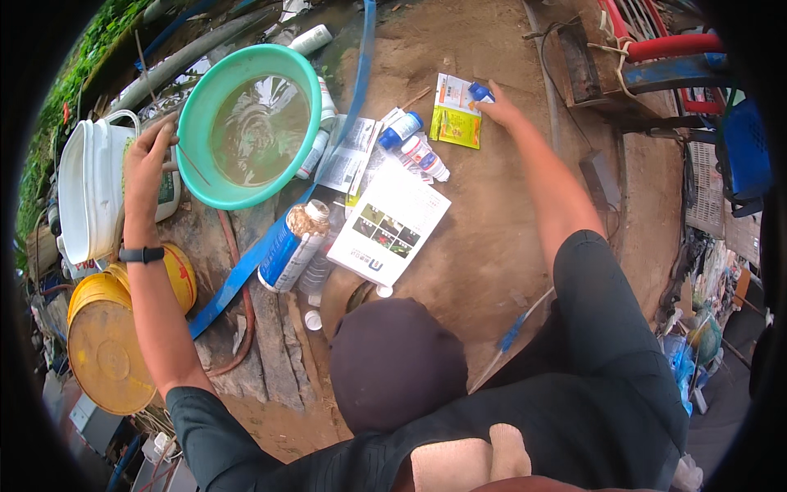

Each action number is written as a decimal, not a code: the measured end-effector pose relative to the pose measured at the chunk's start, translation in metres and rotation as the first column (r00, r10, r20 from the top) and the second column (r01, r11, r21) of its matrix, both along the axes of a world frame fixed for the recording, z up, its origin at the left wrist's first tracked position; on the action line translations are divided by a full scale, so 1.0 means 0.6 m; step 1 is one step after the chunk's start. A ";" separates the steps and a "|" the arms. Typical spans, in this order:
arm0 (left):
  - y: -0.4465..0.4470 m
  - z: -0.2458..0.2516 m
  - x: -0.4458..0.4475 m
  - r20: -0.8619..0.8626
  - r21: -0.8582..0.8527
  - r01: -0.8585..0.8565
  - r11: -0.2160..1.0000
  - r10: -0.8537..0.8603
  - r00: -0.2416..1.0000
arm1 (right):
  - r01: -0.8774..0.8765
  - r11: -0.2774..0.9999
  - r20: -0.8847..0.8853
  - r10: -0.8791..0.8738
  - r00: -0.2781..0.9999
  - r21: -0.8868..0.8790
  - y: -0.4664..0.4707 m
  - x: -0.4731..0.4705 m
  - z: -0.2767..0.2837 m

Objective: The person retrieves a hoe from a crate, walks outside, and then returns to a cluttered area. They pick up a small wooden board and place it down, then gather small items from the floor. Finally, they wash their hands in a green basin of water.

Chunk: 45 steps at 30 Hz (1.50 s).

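My left hand (pixel 147 144) is at the left rim of a green plastic basin (pixel 296 67) of murky water. Its fingers hold a thin stick (pixel 193 165) that slants over the basin's inner wall. At the upper right, my right hand (pixel 499 109) grips a small blue bottle (pixel 481 92), right by a white and yellow-green sachet (pixel 456 126); whether the hand also holds the sachet I cannot tell. Between the hands lie a blue-capped bottle (pixel 401 129), a white bottle (pixel 425 158), a printed white box (pixel 388 224) and printed sheets (pixel 346 154). A blue-labelled bottle (pixel 288 253) stands below the basin.
White buckets (pixel 92 184) and yellow buckets (pixel 110 344) are at the left. A blue strap (pixel 243 273) crosses beside the basin, near a reddish hose (pixel 247 326). A red and blue metal frame (pixel 670 49) is at the upper right. A dark rounded fabric shape (pixel 398 366) covers the lower middle.
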<state>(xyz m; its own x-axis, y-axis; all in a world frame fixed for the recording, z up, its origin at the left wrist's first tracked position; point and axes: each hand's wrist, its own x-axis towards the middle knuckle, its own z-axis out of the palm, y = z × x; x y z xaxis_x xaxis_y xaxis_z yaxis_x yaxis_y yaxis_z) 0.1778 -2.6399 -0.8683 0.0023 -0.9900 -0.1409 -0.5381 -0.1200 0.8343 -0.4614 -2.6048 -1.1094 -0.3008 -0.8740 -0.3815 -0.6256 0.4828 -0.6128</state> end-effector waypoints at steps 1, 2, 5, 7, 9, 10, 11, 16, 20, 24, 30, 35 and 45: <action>0.039 0.024 0.016 -0.116 0.021 -0.037 0.999 0.039 0.993 | -0.080 0.996 -0.039 0.078 0.996 -0.037 -0.012 0.017 -0.014; 0.091 0.040 0.032 0.047 -0.019 -0.075 0.997 0.076 0.996 | -0.138 0.990 -0.098 0.135 0.986 -0.034 -0.017 0.039 -0.025; 0.256 0.056 0.063 0.116 -0.087 -0.169 0.982 0.178 0.977 | -0.323 0.945 -0.202 0.307 0.930 -0.050 -0.003 0.123 -0.028; 0.371 0.042 0.070 0.184 0.008 -0.325 0.946 0.318 0.930 | -0.435 0.893 -0.212 0.406 0.889 -0.112 0.024 0.193 -0.012; 0.480 0.007 0.062 0.278 0.029 -0.379 0.925 0.357 0.892 | -0.445 0.890 -0.139 0.430 0.892 -0.104 0.073 0.252 0.008; 0.531 -0.017 0.055 0.274 0.094 -0.436 0.895 0.398 0.876 | -0.477 0.874 -0.048 0.474 0.879 -0.094 0.091 0.274 0.018; 0.577 -0.039 0.050 0.292 0.151 -0.495 0.855 0.440 0.849 | -0.484 0.872 -0.037 0.483 0.875 -0.069 0.113 0.294 0.027; 0.709 -0.121 0.022 0.421 0.532 -0.479 0.699 0.272 0.865 | -0.508 0.861 -0.113 0.503 0.857 -0.015 0.142 0.323 0.051; 0.664 -0.130 0.019 0.489 0.606 -0.321 0.728 -0.023 0.872 | -0.465 0.884 0.076 0.468 0.881 -0.053 0.113 0.297 0.053; 0.587 -0.130 -0.045 0.259 0.539 -0.225 0.811 0.095 0.961 | -0.582 0.808 0.044 0.587 0.808 -0.089 0.127 0.276 0.058; 0.547 -0.200 -0.280 0.160 0.483 -0.016 0.876 -0.070 0.985 | -0.519 0.842 0.105 0.535 0.839 -0.144 0.219 0.285 0.078; 0.524 -0.234 -0.330 -0.077 0.415 -0.300 0.859 0.362 0.929 | -0.383 0.882 0.156 0.434 0.887 -0.275 0.214 0.331 0.077; 0.451 -0.105 -0.224 0.238 0.596 -0.039 0.802 -0.130 0.962 | -0.676 0.737 -0.080 0.673 0.735 -0.009 0.097 0.383 0.135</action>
<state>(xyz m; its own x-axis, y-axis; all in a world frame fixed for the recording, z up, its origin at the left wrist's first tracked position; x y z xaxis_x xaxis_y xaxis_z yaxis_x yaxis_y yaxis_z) 0.0431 -2.3690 -0.9311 0.0784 -0.7126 -0.6972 -0.7374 -0.5120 0.4405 -0.2317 -2.5464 -1.0284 0.3493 -0.8698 -0.3484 -0.8187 -0.1024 -0.5650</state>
